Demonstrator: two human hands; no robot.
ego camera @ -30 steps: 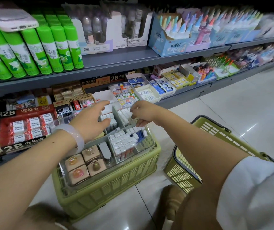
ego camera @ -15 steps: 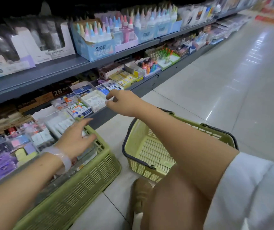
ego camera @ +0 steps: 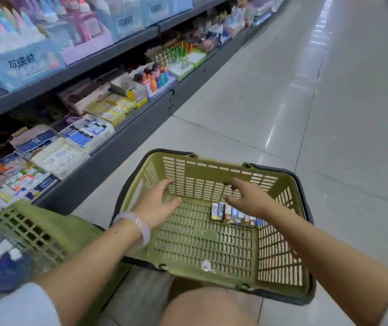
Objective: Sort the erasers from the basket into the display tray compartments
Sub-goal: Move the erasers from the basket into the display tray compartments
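Both hands reach down into a green basket (ego camera: 280,262) that stands on the tiled floor (ego camera: 247,97) beside the shelf (ego camera: 108,147). The left hand (ego camera: 156,203) hangs over the basket's left side with fingers spread and relaxed, holding nothing; a pale bracelet (ego camera: 136,225) circles its wrist. The right hand (ego camera: 249,197) hovers just above a small row of boxed erasers (ego camera: 226,211) lying at the far right of the basket bottom, fingers loosely bent, grasping nothing. A second green basket (ego camera: 35,231) with white erasers sits at lower left.
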